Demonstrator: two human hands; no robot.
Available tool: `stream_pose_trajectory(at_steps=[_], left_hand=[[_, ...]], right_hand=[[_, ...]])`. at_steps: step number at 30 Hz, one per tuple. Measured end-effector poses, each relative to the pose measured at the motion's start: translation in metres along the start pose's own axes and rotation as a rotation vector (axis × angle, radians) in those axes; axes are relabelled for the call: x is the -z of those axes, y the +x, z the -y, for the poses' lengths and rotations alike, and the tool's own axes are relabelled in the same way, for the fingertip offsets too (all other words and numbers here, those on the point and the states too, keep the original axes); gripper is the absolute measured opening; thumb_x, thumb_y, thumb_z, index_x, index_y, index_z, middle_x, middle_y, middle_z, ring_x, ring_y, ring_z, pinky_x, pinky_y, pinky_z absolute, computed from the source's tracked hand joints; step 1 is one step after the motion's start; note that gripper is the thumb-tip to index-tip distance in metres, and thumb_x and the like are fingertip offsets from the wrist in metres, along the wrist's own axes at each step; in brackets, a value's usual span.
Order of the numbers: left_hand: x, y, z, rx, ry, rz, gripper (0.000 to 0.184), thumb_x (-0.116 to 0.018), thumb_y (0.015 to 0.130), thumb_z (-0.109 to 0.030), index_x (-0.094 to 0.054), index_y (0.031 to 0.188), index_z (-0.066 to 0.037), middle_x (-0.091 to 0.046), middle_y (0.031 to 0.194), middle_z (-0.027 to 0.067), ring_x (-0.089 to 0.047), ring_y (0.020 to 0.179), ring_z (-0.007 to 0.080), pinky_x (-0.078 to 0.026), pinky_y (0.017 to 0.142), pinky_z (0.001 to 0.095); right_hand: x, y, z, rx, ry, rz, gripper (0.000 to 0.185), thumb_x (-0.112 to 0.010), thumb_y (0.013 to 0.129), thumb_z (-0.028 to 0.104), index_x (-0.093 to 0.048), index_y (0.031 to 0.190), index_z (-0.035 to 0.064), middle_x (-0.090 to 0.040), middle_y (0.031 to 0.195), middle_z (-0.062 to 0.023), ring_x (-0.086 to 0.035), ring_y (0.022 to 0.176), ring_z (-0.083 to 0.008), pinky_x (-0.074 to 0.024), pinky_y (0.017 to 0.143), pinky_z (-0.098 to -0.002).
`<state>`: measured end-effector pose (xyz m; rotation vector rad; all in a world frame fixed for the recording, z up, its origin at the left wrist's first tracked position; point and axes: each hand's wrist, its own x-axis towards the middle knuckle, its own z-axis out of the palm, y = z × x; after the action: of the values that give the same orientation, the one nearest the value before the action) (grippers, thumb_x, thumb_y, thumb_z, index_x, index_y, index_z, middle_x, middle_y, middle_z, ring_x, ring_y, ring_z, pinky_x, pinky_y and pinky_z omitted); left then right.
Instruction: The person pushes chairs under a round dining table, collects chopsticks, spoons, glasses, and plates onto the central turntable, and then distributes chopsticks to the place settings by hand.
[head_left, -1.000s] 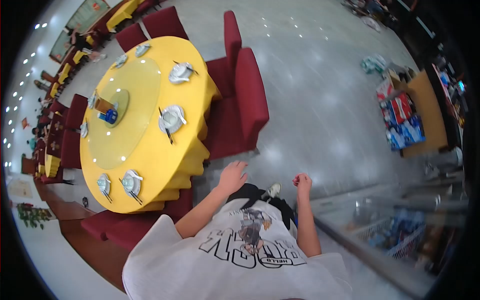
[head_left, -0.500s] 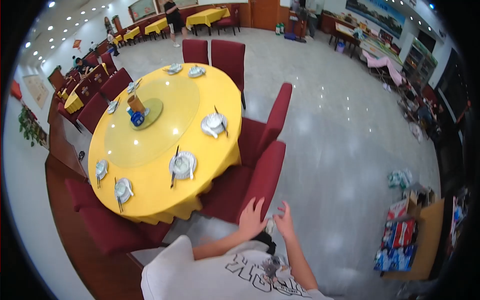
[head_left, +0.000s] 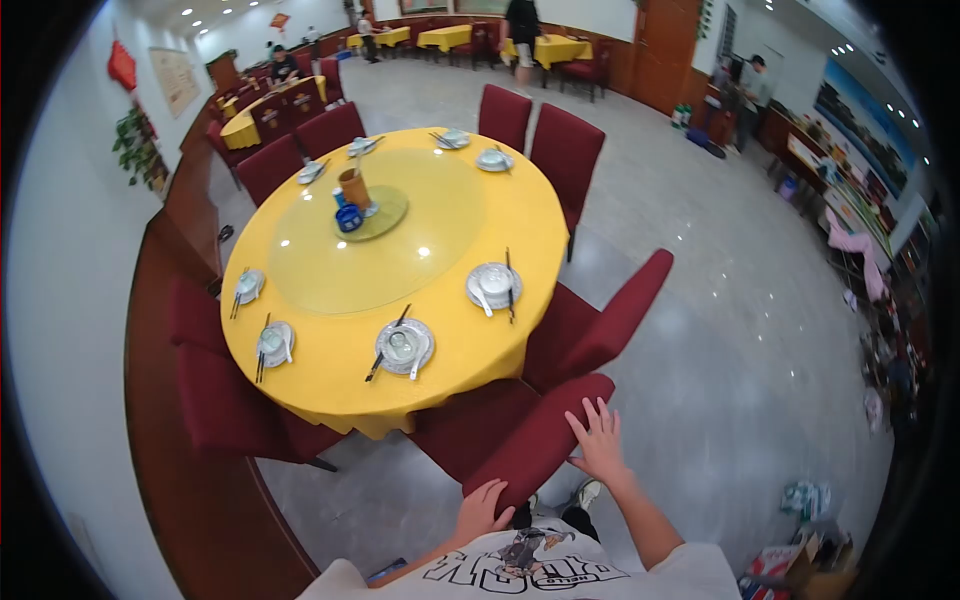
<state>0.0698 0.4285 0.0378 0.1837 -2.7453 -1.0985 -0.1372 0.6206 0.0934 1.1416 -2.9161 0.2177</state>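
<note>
Change: my left grip and right grip, apart from the maroon upholstered chair a second ago, now meet its back | left: closure, cannot tell; right: spread wide | chair: near side of yellow-clothed round desk

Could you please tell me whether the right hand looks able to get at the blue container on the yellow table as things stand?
Probably not from here: between the right hand and the blue container lie the red chair and a wide stretch of yellow table.
</note>
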Motion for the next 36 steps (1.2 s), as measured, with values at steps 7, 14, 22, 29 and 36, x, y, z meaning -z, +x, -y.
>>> stream_pose_trajectory(at_steps=[7, 14, 22, 29, 36], left_hand=[[-0.040, 0.006, 0.011, 0.216, -0.002, -0.401, 0.023, -0.065, 0.076, -0.023, -0.064, 0.093, -0.007, -0.066, 0.090, 0.0126, -0.063, 0.082, 0.0317, -0.049, 0.072, 0.0417], [-0.038, 0.028, -0.011, 0.317, 0.200, -0.544, 0.012, -0.064, 0.074, -0.016, -0.064, 0.082, -0.008, -0.063, 0.078, 0.0105, -0.060, 0.072, 0.0306, -0.046, 0.065, 0.0423], [-0.056, 0.041, -0.025, 0.496, 0.261, -0.718, 0.008, -0.060, 0.074, -0.010, -0.064, 0.079, -0.005, -0.064, 0.077, 0.0136, -0.060, 0.074, 0.0345, -0.046, 0.067, 0.0438], [-0.061, 0.055, -0.044, 0.693, 0.444, -0.621, 0.017, -0.053, 0.080, -0.016, -0.065, 0.078, -0.003, -0.063, 0.080, 0.0170, -0.060, 0.077, 0.0360, -0.046, 0.071, 0.0457], [-0.119, 0.147, -0.102, 0.552, 0.670, -0.527, 0.021, -0.053, 0.087, -0.025, -0.062, 0.096, -0.009, -0.064, 0.092, 0.0090, -0.060, 0.087, 0.0266, -0.043, 0.079, 0.0431]], right_hand=[[-0.020, 0.034, -0.036, 0.397, 0.083, 0.044, 0.082, -0.083, 0.054, 0.039, -0.049, 0.126, 0.0181, -0.037, 0.136, -0.0135, -0.025, 0.135, -0.0371, -0.0175, 0.106, -0.0635], [-0.027, 0.051, -0.047, 0.379, 0.178, -0.044, 0.077, -0.084, 0.051, 0.027, -0.052, 0.120, 0.0166, -0.042, 0.128, -0.0100, -0.031, 0.131, -0.0331, -0.0190, 0.105, -0.0633], [-0.039, 0.060, -0.070, 0.430, 0.215, -0.115, 0.078, -0.084, 0.049, 0.027, -0.053, 0.119, 0.0163, -0.044, 0.125, -0.0090, -0.032, 0.130, -0.0317, -0.0218, 0.104, -0.0623], [-0.029, 0.052, -0.089, 0.452, 0.275, -0.078, 0.075, -0.078, 0.059, 0.019, -0.049, 0.129, 0.0174, -0.040, 0.135, -0.0101, -0.029, 0.134, -0.0313, -0.0229, 0.106, -0.0602], [-0.026, 0.031, -0.137, 0.573, 0.429, -0.065, 0.077, -0.069, 0.066, 0.011, -0.041, 0.137, 0.0145, -0.031, 0.147, -0.0109, -0.027, 0.136, -0.0319, -0.0290, 0.106, -0.0543]])
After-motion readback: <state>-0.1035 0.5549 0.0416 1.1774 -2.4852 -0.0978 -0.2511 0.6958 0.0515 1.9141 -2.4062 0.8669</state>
